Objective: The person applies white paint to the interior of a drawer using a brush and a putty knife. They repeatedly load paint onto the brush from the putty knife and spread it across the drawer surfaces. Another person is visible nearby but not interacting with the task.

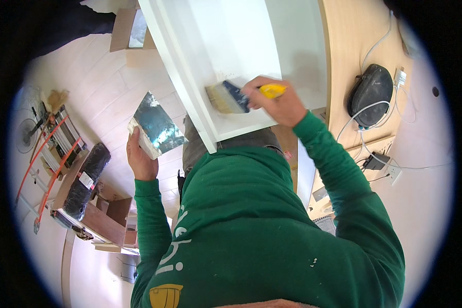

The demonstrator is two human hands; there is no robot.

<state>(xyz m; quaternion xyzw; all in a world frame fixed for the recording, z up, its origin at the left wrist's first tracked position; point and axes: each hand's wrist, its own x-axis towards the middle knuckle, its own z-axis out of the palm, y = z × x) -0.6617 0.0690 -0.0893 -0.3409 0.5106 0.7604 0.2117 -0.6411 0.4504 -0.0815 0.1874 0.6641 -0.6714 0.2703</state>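
Observation:
My right hand (pixel 279 101) grips the yellow handle of a wide brush (pixel 229 98), slightly blurred. Its pale bristles lie over the inner corner of a white open drawer or box (pixel 238 34), beside small dark specks on the surface. Out to the left, over the floor, my left hand (pixel 141 156) holds a flat metal sheet or plate (pixel 158 125) by its whitish, crusted edge. The plate's face is shiny and smeared.
A light wooden surface (pixel 344 34) on the right bears a black zip case (pixel 370 96) and white cables. Beyond the left hand are an open cardboard box (pixel 121 30), a black plastic-wrapped bundle (pixel 86 183) and orange-edged equipment (pixel 46 154) on the tiled floor.

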